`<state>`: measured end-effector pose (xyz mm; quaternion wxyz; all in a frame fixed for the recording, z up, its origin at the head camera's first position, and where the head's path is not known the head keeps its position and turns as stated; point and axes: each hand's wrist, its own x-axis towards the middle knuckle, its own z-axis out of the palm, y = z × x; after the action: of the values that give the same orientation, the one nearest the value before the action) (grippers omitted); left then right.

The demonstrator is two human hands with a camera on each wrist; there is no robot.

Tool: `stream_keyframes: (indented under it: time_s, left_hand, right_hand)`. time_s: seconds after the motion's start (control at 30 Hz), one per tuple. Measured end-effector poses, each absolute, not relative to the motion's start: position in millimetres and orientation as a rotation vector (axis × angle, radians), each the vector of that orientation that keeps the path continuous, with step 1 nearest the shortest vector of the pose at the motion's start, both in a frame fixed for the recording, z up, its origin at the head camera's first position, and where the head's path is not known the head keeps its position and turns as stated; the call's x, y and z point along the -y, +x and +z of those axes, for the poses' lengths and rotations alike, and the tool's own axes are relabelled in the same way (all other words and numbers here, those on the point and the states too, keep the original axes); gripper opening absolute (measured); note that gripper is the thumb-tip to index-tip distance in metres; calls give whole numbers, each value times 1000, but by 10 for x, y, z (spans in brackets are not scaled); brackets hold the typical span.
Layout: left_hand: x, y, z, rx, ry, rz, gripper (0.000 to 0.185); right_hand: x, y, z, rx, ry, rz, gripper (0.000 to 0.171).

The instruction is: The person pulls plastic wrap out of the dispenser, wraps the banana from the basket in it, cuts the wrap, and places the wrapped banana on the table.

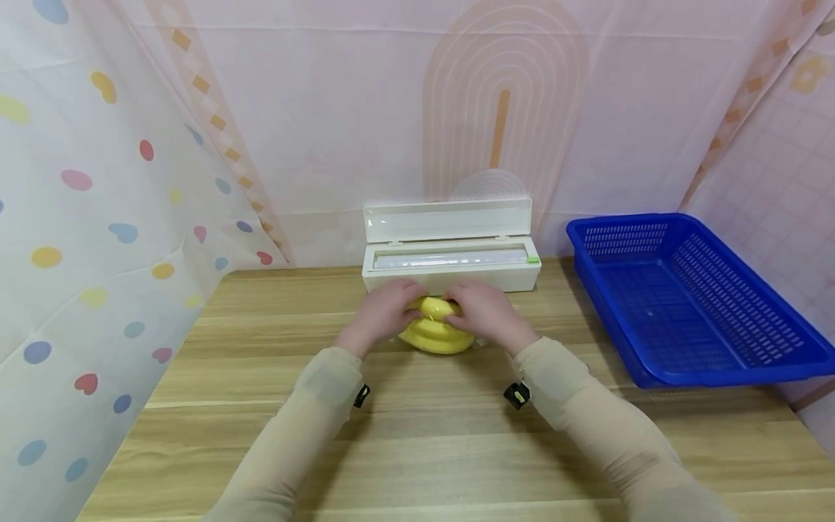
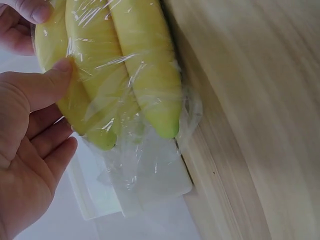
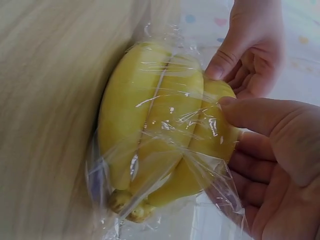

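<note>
A bunch of yellow bananas lies on the wooden table, wrapped in clear cling film. My left hand holds the bunch from the left and my right hand from the right. In the left wrist view the left hand has its thumb pressed on the wrapped bananas, fingers curled behind. The right wrist view shows the right hand with thumb on the bananas and fingers under a loose flap of film.
A white cling film dispenser with its lid up stands just behind the bananas, against the back wall. A blue plastic basket sits at the right of the table. Patterned curtains close in the left, back and right sides.
</note>
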<state>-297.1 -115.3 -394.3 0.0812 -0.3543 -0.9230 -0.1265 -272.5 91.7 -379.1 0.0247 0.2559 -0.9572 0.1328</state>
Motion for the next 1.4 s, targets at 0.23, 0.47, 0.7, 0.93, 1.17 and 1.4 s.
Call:
stream_keyframes:
  time_s: [0.23, 0.47, 0.7, 0.93, 1.17, 1.4]
  left_hand:
    - [1115, -2884, -3959, 2657, -1098, -174, 32]
    - [1107, -2705, -3943, 2469, -1159, 32, 27]
    - [1092, -2495, -3938, 2287, -1212, 89, 23]
    - [1002, -2264, -3857, 2235, -1211, 109, 27]
    - [880, -2051, -3815, 2243, -1203, 134, 23]
    - [812, -1880, -3695, 2389, -1269, 81, 28]
  right_hand:
    - [-958, -2664, -3825, 2883, 859, 351, 35]
    - [-1030, -2551, -3828, 2790, 976, 368, 36]
    - [-1120, -2444, -3875, 2640, 1118, 373, 37]
    - [-1231, -2383, -3933, 2527, 1230, 378, 38]
    - [-1356, -2323, -3972, 2510, 1332, 413, 41]
    - [-1443, -2285, -4000, 2504, 1374, 356, 37]
